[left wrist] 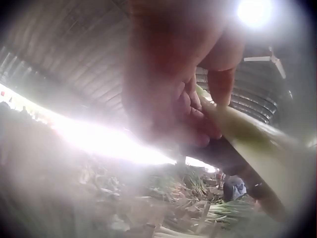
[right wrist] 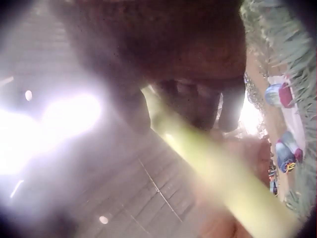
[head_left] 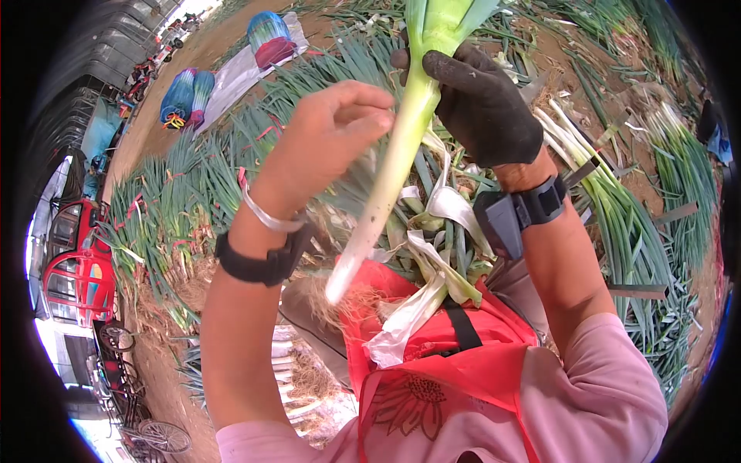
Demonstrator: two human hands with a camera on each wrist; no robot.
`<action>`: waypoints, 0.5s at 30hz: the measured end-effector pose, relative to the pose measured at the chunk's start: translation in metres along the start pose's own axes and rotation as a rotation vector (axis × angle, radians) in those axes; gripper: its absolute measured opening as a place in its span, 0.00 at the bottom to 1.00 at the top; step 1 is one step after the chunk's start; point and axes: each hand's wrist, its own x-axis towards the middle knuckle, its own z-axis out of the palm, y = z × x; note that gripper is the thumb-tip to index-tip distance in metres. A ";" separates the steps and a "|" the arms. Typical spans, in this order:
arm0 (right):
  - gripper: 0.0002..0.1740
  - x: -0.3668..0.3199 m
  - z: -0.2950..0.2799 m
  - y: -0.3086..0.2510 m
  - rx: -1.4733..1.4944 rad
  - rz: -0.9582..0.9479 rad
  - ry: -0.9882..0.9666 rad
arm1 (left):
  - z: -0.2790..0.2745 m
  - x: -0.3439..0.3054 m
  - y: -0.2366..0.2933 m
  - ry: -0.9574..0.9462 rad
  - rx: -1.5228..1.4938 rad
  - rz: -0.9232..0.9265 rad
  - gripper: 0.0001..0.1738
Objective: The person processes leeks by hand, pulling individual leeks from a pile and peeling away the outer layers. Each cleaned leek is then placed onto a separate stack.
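A long leek (head_left: pixel 391 181), white toward its root end and green at the top, slants down toward the lap. My right hand (head_left: pixel 485 104), in a dark glove, grips it below the leaves with the thumb across the front. My bare left hand (head_left: pixel 324 135) is at the stalk's left side, thumb and fingers bent, fingertips right at its edge. In the left wrist view the left fingers (left wrist: pixel 198 119) overlap the pale stalk (left wrist: pixel 252 141); I cannot tell whether they pinch it. The right wrist view has the stalk (right wrist: pixel 198 156) running out from under the glove (right wrist: pixel 163 54).
Peeled leaves (head_left: pixel 436 266) lie on the red apron (head_left: pixel 494 316). Bundled leeks (head_left: pixel 610 208) lie at the right, and rows of leeks (head_left: pixel 174 204) cover the ground at the left. Blue wrapped bundles (head_left: pixel 268 38) sit on a pale sheet (head_left: pixel 224 81). Farther left stand a red vehicle (head_left: pixel 77 270) and bicycles (head_left: pixel 162 436).
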 end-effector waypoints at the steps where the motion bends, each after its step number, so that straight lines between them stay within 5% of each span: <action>1: 0.20 0.000 -0.002 0.005 -0.045 0.001 0.073 | 0.001 -0.006 0.000 0.004 0.001 -0.002 0.17; 7: 0.19 -0.007 0.018 0.016 -0.138 -0.053 0.275 | 0.030 -0.029 0.002 0.401 0.722 0.191 0.18; 13: 0.19 -0.018 0.026 0.017 -0.400 -0.174 0.320 | 0.034 -0.031 -0.001 0.503 1.012 0.262 0.16; 15: 0.22 -0.022 0.017 0.012 -1.505 -0.707 0.019 | 0.031 -0.031 -0.003 0.516 1.028 0.274 0.16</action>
